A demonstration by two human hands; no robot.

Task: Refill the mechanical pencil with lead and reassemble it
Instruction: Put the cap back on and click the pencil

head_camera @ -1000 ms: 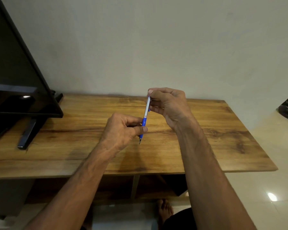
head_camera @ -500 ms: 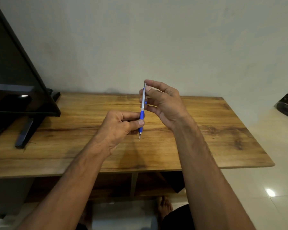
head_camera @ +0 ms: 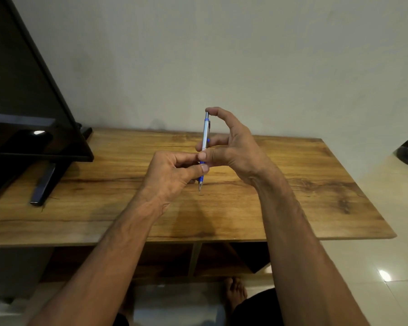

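A silver mechanical pencil [head_camera: 205, 135] with a blue grip stands nearly upright above the wooden table [head_camera: 292, 196], its metal tip pointing down. My left hand [head_camera: 172, 175] pinches the blue grip section between thumb and fingers. My right hand [head_camera: 231, 147] holds the barrel's middle with its thumb and lower fingers, while its index finger arches over and rests on the pencil's top end. No loose lead or lead case is in view.
A dark flat screen [head_camera: 21, 109] on a black stand [head_camera: 43, 184] occupies the table's left end. A pale wall rises right behind the table. Open shelves sit under the tabletop, and a bare foot [head_camera: 236, 292] rests on the tiled floor.
The pencil has risen slightly and stands more upright. My right hand has opened out from gripping the upper barrel, and its index finger now curls over the pencil's top end.
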